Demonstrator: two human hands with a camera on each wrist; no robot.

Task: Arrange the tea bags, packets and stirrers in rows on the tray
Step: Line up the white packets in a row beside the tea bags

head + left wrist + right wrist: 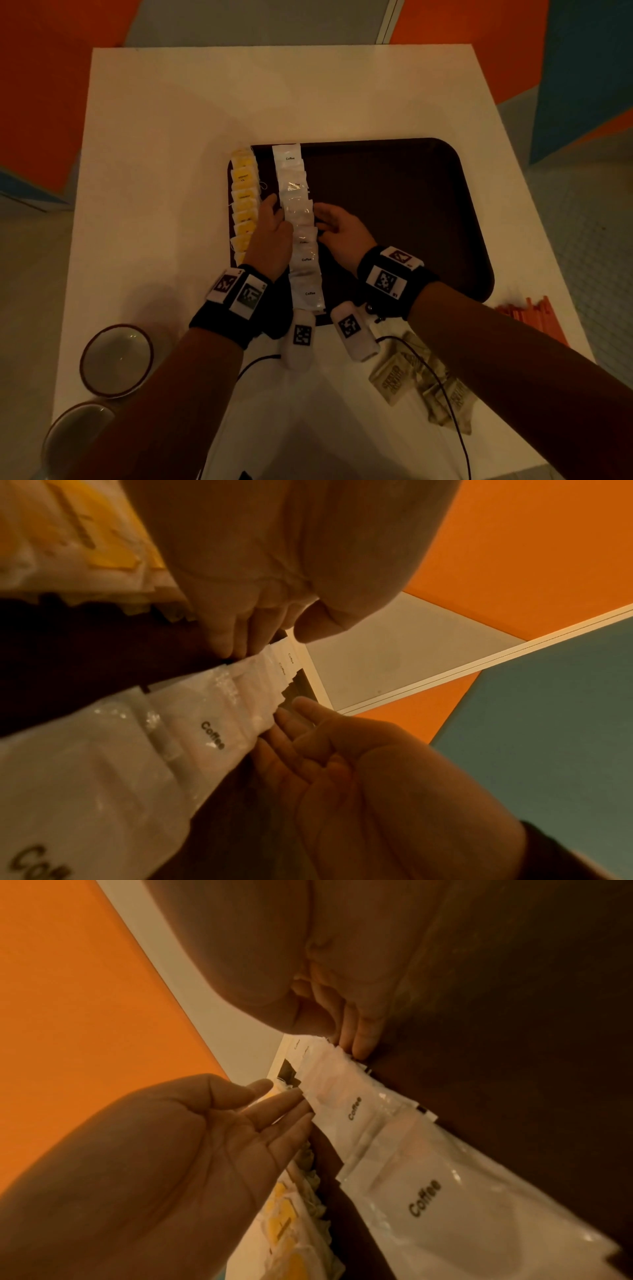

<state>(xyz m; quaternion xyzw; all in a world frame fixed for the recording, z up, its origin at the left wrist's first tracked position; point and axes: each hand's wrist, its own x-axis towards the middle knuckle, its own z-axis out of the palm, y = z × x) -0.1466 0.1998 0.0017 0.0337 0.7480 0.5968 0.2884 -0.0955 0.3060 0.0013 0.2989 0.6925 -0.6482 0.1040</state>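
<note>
White coffee packets [301, 222] form the tray's [411, 205] second row beside yellow tea bags [244, 202]. My left hand [270, 236] and right hand [337, 228], grips spread, square its edges. Brown packets [421, 383] and stirrers [531, 313] remain on tabletop [171, 137].

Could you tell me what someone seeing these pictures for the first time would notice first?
The eye lands on the long row of white coffee packets running down the dark tray, with the left hand and right hand pressing straight fingers against its two sides. Left of it lies a row of yellow tea bags; brown packets wait on the table.
</note>
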